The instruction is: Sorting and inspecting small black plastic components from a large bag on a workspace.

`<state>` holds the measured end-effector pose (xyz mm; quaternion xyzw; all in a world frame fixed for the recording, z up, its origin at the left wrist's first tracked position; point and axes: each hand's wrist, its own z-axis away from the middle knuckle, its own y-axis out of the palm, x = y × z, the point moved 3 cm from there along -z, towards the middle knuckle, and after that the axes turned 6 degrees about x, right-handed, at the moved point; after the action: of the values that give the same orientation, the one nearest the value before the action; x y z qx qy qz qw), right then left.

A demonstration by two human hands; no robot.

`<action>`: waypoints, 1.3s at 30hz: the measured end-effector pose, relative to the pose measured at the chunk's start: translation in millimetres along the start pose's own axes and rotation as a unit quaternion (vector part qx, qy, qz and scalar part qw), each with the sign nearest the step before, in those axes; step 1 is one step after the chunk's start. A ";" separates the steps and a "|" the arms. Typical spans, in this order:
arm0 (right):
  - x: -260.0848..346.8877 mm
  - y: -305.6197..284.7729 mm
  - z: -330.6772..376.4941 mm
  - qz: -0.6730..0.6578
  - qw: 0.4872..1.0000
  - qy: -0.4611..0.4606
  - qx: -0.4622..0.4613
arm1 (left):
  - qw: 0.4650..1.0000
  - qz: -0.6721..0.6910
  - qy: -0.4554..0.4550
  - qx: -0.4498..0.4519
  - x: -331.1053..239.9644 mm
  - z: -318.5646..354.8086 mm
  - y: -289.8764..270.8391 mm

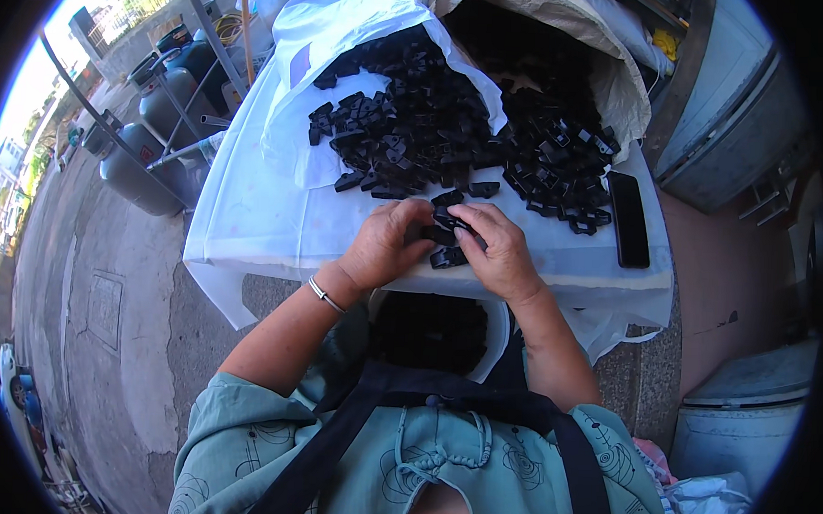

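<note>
My left hand (380, 245) and my right hand (500, 257) meet near the front edge of the covered table. Their fingers are closed around small black plastic parts (444, 219), partly hidden by the fingertips. How many each hand holds cannot be made out. One more black part (448, 257) lies just below the fingers, close to the table edge. Beyond my hands, a heap of similar black parts (407, 130) spills from a white bag (295, 99). A second heap (555, 158) comes out of a beige sack (622, 74) to the right.
A black phone (629, 219) lies at the table's right side. White sheeting (237, 196) covers the tabletop. Below the front edge, a white bucket (498, 328) holds dark parts between my knees. Grey gas cylinders (133, 170) stand left; a metal cabinet (742, 404) is at right.
</note>
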<state>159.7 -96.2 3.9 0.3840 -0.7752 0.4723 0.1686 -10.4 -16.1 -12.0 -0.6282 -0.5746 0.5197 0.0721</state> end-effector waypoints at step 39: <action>20.6 26.5 20.2 0.210 0.977 0.023 0.017 | 0.982 -0.113 -0.073 0.132 5.0 -62.9 3.1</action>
<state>128.4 -115.7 -9.3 0.2049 -0.8264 0.5187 0.0771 36.8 18.7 11.4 -0.5049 -0.5719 0.6238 0.1700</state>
